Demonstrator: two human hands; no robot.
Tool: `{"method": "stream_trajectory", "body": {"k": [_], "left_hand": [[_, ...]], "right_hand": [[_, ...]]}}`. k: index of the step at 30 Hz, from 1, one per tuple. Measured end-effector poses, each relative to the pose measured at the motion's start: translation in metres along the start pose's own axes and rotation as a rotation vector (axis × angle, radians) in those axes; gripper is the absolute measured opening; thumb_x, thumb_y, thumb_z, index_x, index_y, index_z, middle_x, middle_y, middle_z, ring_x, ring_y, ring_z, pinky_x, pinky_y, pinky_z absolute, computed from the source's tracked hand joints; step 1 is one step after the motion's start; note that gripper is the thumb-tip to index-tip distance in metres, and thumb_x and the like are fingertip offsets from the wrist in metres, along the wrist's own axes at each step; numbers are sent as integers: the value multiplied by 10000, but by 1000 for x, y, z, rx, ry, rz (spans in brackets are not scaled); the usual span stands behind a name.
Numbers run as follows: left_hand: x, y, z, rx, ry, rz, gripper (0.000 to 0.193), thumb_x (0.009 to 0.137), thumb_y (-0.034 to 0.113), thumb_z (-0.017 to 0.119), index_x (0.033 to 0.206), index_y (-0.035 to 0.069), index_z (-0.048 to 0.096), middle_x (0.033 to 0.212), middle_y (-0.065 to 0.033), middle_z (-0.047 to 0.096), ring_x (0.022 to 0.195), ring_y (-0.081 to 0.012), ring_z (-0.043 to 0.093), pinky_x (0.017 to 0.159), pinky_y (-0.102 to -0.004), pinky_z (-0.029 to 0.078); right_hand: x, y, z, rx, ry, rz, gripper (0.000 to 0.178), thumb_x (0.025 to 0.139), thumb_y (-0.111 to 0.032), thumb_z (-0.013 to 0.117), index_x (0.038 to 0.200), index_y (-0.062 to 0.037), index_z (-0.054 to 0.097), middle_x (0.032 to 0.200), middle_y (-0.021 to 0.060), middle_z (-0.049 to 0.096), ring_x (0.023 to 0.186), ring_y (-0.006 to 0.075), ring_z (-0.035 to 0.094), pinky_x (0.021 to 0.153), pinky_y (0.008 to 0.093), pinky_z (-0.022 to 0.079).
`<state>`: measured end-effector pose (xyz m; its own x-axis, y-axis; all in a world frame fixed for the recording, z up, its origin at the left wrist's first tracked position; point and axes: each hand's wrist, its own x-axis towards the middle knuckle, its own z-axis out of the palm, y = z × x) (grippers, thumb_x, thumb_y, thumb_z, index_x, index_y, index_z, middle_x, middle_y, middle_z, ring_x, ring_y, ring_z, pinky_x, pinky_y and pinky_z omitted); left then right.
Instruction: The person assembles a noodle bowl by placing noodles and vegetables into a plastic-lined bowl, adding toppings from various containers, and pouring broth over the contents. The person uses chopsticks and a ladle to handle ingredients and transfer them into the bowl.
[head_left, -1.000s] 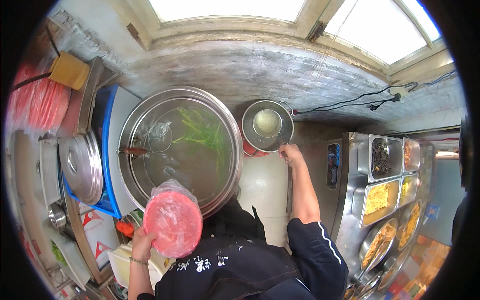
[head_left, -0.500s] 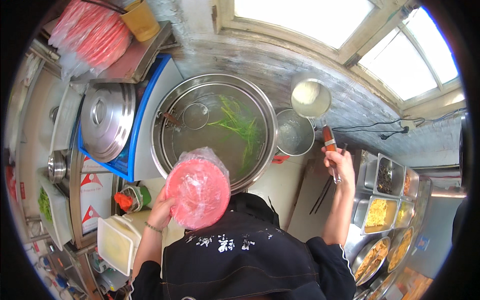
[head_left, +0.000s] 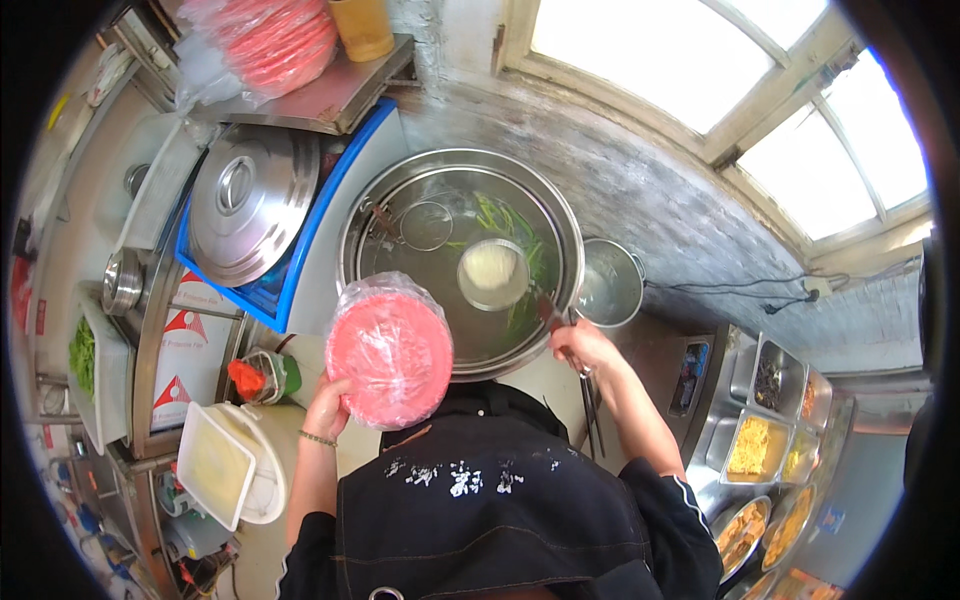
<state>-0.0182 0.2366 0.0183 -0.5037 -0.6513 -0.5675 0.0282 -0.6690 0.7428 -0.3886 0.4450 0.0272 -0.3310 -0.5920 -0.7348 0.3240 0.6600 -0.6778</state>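
1. Nearest is the wearer's black apron (head_left: 460, 540), with white marks across its chest.
2. The left hand (head_left: 325, 408), a beaded bracelet at its wrist, is clamped on the near left edge of a pink bowl (head_left: 390, 350) covered in clear plastic. The thumb lies over the edge; the other fingers are mostly hidden. The bowl is in front of the apron, overlapping the large pot's near left rim in view.
3. The right hand (head_left: 585, 346) is at the pot's near right side, its fingers closed around the strainer's handle. Two thin dark sticks (head_left: 588, 405) extend below this hand; whether the fingers grip them too, I cannot tell.
4. The round strainer (head_left: 492, 300), with a pale mass (head_left: 490, 266) in it, is over the large steel pot (head_left: 460, 156). Whether it touches the liquid is unclear.
5. Beyond it in the pot are long green leaves (head_left: 505, 215) and, to their left, a second strainer (head_left: 427, 226).
6. A smaller pot (head_left: 612, 285) stands just right of the large one.
7. Farther left, a steel lid (head_left: 250, 205) lies on a blue-edged cabinet (head_left: 325, 270).
8. Farthest off are plastic-wrapped pink bowls (head_left: 285, 45) on a shelf (head_left: 340, 90) and a bright window (head_left: 650, 60).
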Motion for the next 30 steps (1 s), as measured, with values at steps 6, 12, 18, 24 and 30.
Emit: {"method": "stream_trajectory", "body": {"k": [6,12,18,24,30], "left_hand": [[3,-21,-17,-76,79,-99,499,786,-14,521,1281,-70,503,1198,-146,632,1069,-247,635,932,-376,528],[26,-20,-4,-164,67,-58,481,834,25,503,1311,-40,477,1210,-143,620,1054,-267,641,897,-402,553],[33,-4,21,-61,73,-18,509,883,81,480,1386,40,411,1255,-133,594,1046,-274,657,859,-450,577],[49,-2,61,-87,-31,-93,465,909,149,474,1354,20,437,1262,-152,588,1099,-313,634,881,-535,557],[57,25,121,-203,-118,-53,399,885,140,524,1260,3,531,1187,-139,638,1065,-303,649,902,-546,540]], "right_hand": [[-14,-16,9,-162,5,-96,115,721,-91,584,623,-34,565,576,49,560,544,144,504,524,304,363],[32,17,22,-231,72,-209,159,742,-109,566,604,-29,564,542,39,542,532,148,502,531,309,378],[32,-2,14,-288,117,-163,172,698,-142,598,588,-11,595,540,81,571,524,196,554,545,341,425],[-30,-29,25,-505,326,-458,175,737,-161,615,825,-9,617,679,162,634,682,316,644,673,412,492],[-30,4,45,-738,552,-882,243,721,-120,674,922,-29,571,662,148,626,622,350,647,594,433,507]]}}
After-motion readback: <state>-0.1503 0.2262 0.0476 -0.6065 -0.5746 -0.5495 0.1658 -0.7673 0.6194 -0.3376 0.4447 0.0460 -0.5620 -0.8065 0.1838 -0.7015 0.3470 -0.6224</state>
